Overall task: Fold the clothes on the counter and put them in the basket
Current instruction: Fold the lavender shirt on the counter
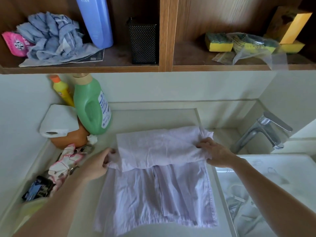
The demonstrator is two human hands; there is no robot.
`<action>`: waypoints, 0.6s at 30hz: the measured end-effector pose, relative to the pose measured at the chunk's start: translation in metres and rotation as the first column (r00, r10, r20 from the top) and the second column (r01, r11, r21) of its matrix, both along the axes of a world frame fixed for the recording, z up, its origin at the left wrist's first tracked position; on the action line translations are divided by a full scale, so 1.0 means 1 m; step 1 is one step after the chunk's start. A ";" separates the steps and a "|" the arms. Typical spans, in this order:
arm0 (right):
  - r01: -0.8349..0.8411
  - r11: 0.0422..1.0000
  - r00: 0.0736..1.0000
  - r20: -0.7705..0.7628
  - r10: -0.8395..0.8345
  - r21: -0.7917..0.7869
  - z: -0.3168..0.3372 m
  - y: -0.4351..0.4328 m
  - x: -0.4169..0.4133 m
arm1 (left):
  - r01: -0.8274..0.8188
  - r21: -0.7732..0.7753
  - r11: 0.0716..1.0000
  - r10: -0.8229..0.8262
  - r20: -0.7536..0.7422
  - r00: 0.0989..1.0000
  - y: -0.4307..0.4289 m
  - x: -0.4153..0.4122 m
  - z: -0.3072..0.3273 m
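Observation:
A pale lilac shirt (pixel 159 183) lies flat on the white counter (pixel 136 117), its far part folded over toward me into a band across the middle. My left hand (pixel 100 163) pinches the left end of that fold. My right hand (pixel 215 153) grips the right end, fingers closed in the cloth. The near hem hangs over the counter's front edge. No basket is in view.
Left of the shirt stand a green detergent bottle (pixel 92 106), a yellow bottle (pixel 62 90), a paper roll (pixel 58 122) on an orange pot, and a pink-white cloth (pixel 66 161). A sink (pixel 273 185) and tap (pixel 266 130) lie right. Shelves above hold cloths, sponges (pixel 218 42).

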State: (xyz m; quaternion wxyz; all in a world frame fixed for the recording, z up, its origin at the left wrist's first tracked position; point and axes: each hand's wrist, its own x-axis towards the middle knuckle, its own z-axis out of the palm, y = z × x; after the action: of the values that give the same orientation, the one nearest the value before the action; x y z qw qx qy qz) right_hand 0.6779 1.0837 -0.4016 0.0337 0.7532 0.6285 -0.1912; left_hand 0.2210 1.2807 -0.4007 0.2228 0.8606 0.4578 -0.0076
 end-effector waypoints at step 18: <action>0.652 0.727 0.755 -0.101 -0.648 0.214 -0.020 0.035 -0.001 | -0.520 -0.365 0.773 0.628 0.315 0.712 0.005 0.062 -0.011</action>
State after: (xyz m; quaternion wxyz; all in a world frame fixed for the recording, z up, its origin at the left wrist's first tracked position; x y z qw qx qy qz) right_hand 0.6766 1.1184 -0.4215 -0.1311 0.9219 0.3435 -0.1220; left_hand 0.2832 1.2858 -0.4114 0.4130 0.6192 0.6402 0.1900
